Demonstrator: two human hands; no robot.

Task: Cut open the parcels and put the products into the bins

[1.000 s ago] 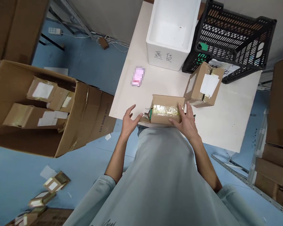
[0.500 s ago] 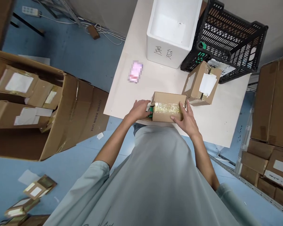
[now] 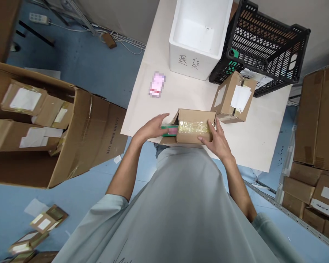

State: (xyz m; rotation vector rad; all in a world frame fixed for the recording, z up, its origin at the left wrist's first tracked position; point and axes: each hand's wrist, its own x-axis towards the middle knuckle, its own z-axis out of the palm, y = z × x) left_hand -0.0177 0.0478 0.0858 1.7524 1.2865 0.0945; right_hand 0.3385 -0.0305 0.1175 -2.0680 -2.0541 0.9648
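Note:
A cardboard box (image 3: 190,114) with a band of shiny tape lies on its side at the table's front edge, its left end open. From that end sticks out a slim green and pink packet (image 3: 172,131). My left hand (image 3: 152,127) grips the packet's outer end, thumb along its near face; the fingers behind are partly hidden. My right hand (image 3: 217,139) clasps the box at its right end, fingers on the upper face and side.
Right of it stands a taped, labelled carton (image 3: 222,96) against a black plastic crate (image 3: 279,67). A white foam bin (image 3: 190,64) and a blurred pink item (image 3: 157,84) are also on the table (image 3: 137,117). A large open carton (image 3: 63,146) with parcels stands left.
My left hand has reached the box's open end, then moved left, drawing the green and pink packet partway out. My right hand has stayed on the box.

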